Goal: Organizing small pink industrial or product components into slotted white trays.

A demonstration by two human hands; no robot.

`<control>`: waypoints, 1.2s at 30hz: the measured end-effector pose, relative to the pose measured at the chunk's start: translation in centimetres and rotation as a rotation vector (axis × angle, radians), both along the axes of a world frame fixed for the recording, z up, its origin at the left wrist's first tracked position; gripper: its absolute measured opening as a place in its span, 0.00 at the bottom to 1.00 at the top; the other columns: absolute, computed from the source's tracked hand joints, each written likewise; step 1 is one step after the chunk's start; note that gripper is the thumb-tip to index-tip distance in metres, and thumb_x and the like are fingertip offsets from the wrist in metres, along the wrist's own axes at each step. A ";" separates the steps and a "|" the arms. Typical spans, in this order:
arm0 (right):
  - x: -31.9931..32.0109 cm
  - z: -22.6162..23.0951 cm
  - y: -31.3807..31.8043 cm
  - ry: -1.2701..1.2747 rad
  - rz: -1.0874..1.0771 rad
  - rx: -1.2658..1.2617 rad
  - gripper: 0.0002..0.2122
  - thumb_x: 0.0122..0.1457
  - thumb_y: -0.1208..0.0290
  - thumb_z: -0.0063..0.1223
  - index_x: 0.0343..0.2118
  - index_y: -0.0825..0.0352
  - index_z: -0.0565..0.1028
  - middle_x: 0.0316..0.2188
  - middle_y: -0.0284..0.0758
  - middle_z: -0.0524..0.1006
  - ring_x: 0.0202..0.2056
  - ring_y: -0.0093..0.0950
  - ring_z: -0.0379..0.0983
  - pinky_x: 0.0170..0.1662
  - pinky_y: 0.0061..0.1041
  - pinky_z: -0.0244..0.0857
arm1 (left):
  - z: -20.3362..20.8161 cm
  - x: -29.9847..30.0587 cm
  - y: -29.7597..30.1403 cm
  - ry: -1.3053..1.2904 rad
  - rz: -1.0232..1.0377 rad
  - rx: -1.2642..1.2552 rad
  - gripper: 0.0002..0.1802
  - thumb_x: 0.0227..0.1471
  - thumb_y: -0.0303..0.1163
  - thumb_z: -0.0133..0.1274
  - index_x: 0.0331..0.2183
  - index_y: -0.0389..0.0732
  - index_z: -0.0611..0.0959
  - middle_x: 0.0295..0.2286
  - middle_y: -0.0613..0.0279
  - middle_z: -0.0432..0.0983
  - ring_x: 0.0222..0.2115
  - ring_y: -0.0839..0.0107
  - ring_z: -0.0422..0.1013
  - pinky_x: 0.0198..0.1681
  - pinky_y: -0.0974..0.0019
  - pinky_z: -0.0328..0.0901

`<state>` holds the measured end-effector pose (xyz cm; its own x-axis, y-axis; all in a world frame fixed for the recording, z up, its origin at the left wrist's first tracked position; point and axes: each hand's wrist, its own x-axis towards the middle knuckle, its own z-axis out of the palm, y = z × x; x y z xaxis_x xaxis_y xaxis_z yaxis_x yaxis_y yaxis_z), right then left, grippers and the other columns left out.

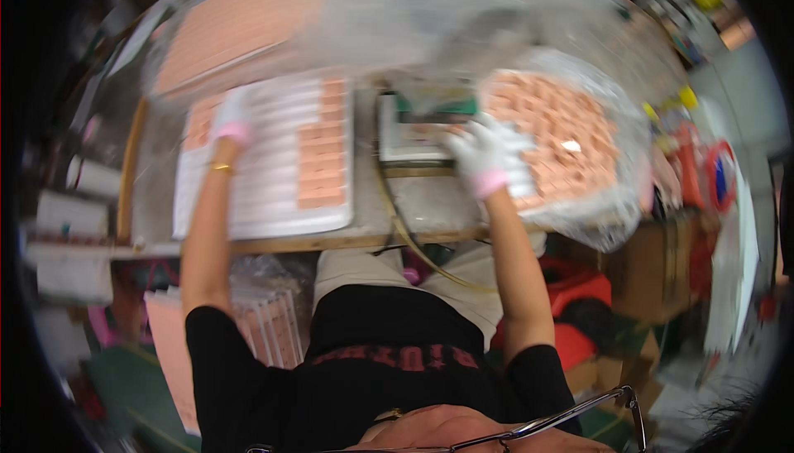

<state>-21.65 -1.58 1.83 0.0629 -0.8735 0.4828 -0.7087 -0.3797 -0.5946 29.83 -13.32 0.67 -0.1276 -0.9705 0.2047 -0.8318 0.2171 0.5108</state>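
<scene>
My left hand (234, 116), in a white glove with a pink cuff, is over the left part of a white ridged tray (269, 184). Its fingers are smeared by motion. Peach-coloured blocks (321, 173) sit in rows along the tray's right side, with a few more by the left hand. My right hand (482, 153), gloved the same way, is at the right edge of a small bench device (413, 140) with a green part. Its fingers look bent together, and blur hides what they hold. Right beside it lies a heap of loose peach pieces (571, 139) on clear plastic.
Behind the tray, plastic film covers a stack of peach-filled trays (240, 27). A yellowish hose (397, 217) runs from the device over the table's front edge. More filled trays (269, 329) stand below at the left. Cardboard boxes (653, 267) and a red stool (579, 287) are at the lower right.
</scene>
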 end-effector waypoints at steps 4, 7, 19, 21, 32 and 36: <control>2.1 0.9 -0.5 0.032 -0.091 -0.045 0.12 0.37 0.61 0.63 0.17 0.64 0.76 0.31 0.39 0.74 0.38 0.39 0.67 0.43 0.35 0.60 | 2.9 -1.0 0.2 -0.522 0.177 -0.054 0.13 0.49 0.32 0.47 0.38 0.45 0.79 0.32 0.53 0.75 0.35 0.50 0.70 0.43 0.55 0.65; 2.3 1.7 0.0 0.061 -0.145 -0.057 0.14 0.39 0.61 0.62 0.26 0.65 0.76 0.30 0.39 0.74 0.38 0.39 0.68 0.44 0.36 0.61 | 2.6 -0.6 0.2 -0.651 0.089 -0.121 0.16 0.45 0.28 0.51 0.40 0.46 0.78 0.37 0.54 0.72 0.40 0.51 0.68 0.45 0.55 0.64; -13.7 1.9 -1.9 0.593 -0.615 0.282 0.14 0.52 0.59 0.52 0.36 0.64 0.75 0.32 0.40 0.74 0.38 0.36 0.72 0.42 0.34 0.67 | 3.1 -7.7 2.8 0.228 -0.146 -0.193 0.17 0.52 0.27 0.48 0.46 0.37 0.73 0.42 0.55 0.73 0.45 0.65 0.68 0.50 0.66 0.61; -12.4 1.8 -2.3 0.584 -0.527 0.305 0.15 0.52 0.60 0.54 0.39 0.64 0.75 0.33 0.40 0.75 0.37 0.34 0.73 0.41 0.32 0.67 | 5.4 -16.8 7.6 0.488 -0.343 -0.011 0.17 0.53 0.24 0.46 0.47 0.36 0.72 0.43 0.60 0.71 0.46 0.70 0.67 0.51 0.67 0.59; 2.3 5.8 5.9 -0.322 0.225 0.060 0.15 0.50 0.80 0.54 0.43 0.71 0.72 0.31 0.39 0.73 0.36 0.32 0.70 0.39 0.26 0.64 | 7.6 -29.7 14.4 0.521 -0.412 0.564 0.20 0.47 0.30 0.56 0.44 0.36 0.76 0.31 0.63 0.76 0.30 0.77 0.70 0.35 0.71 0.66; 2.5 4.0 6.8 -0.147 0.186 -0.232 0.15 0.48 0.80 0.55 0.42 0.71 0.73 0.31 0.40 0.73 0.35 0.34 0.70 0.39 0.27 0.64 | 6.6 -30.3 14.7 0.661 -0.590 0.540 0.20 0.49 0.29 0.54 0.46 0.38 0.74 0.34 0.61 0.76 0.35 0.76 0.71 0.40 0.71 0.66</control>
<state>-19.15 5.20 5.84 0.1262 -0.7193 0.6832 -0.5275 -0.6319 -0.5679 -0.52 1.36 7.22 -0.6326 -0.7736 -0.0371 -0.1858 0.1051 0.9769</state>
